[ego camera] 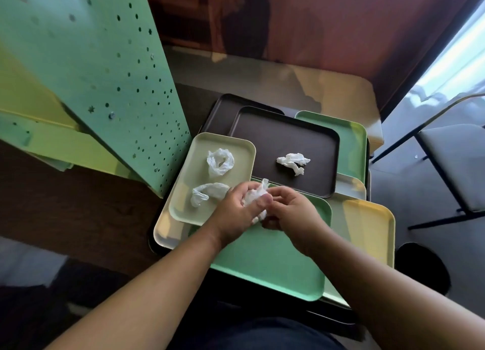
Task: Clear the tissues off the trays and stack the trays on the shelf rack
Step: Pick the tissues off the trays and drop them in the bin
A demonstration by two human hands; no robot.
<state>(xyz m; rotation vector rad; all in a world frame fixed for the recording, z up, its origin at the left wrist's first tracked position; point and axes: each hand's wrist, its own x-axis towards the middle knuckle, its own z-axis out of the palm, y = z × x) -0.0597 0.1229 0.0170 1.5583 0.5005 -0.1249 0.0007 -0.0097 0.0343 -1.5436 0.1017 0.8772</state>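
Note:
Several trays overlap on the table. My left hand (236,210) and my right hand (291,213) meet over the green front tray (262,260), both closed around one crumpled white tissue (256,197). Two loose tissues lie on the small pale green tray (231,145): one at its middle (220,162), one nearer me (204,193), just left of my left hand. Another tissue (292,163) rests on the dark brown tray (275,137) behind my hands. The green perforated shelf rack (105,74) stands to the left.
A yellow tray (372,226) sticks out at the right, a cream tray (164,231) at the left, another brown tray (223,110) and a green one (349,137) at the back. A grey-seated chair (451,166) stands to the right, and a dark round object (420,268) is on the floor.

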